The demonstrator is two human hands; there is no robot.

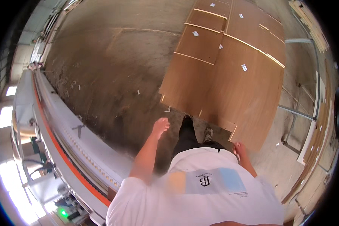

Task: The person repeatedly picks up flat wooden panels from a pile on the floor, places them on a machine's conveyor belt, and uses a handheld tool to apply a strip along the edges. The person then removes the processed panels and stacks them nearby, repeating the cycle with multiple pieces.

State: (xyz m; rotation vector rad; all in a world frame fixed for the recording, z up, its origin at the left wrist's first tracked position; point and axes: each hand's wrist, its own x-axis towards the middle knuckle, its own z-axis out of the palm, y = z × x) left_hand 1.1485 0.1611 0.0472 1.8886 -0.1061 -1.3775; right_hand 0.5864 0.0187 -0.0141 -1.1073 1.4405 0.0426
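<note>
At the lower middle of the frame the person walked over the concrete floor (113, 67), both hands empty: the left hand (161, 125) swung forward with its grip loosely curled on nothing, the right hand (238, 148) hung at the hip, fingers slack and open. The right hand was nearest the corner of the brown wooden boards (233, 86) stacked flat just ahead of the shoes, filling the centre and upper right, with small white labels on them. A long white machine with an orange stripe (60, 139) ran along the left.
</note>
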